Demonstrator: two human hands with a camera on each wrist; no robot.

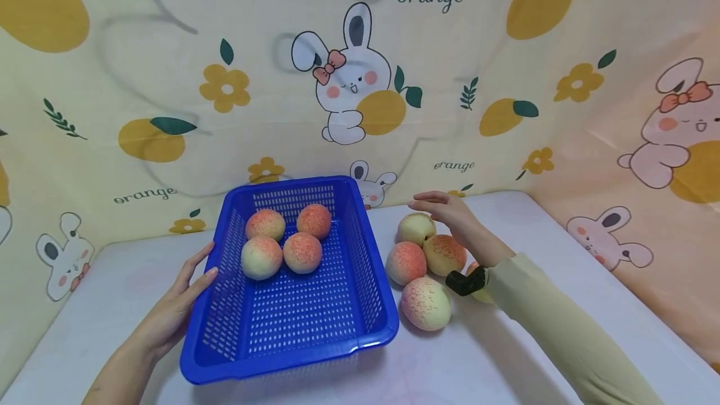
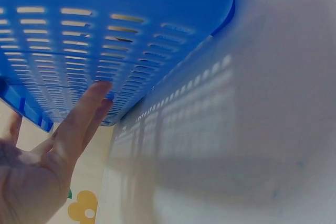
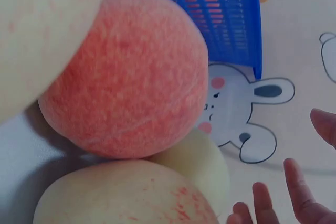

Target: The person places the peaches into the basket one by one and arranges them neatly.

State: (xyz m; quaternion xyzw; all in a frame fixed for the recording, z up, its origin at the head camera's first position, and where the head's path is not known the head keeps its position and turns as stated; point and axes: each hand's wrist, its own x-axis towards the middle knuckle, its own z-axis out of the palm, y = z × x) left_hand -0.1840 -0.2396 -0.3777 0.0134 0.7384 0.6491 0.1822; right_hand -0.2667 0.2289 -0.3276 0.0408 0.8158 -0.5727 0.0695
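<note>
A blue plastic basket [image 1: 304, 330] stands on the table with several peaches [image 1: 302, 253] grouped towards its far end. My left hand [image 1: 169, 314] holds the basket's left side, thumb at the rim and fingers against the outer wall [image 2: 79, 66]. To the right of the basket lies a cluster of loose peaches, among them a pale one [image 1: 426, 304] in front and a pinkish one [image 1: 406, 263]. Over the farthest, yellowish peach [image 1: 416, 229] hovers my right hand [image 1: 450, 211], fingers extended and holding nothing. Another peach [image 1: 482, 294] is mostly hidden behind my right wrist.
A white-covered table [image 1: 562, 267] carries everything. Behind it hangs a printed cloth [image 1: 253, 30] with rabbits and oranges, which continues along the right side. A black wrist device [image 1: 467, 281] sits at my right cuff, near the peaches.
</note>
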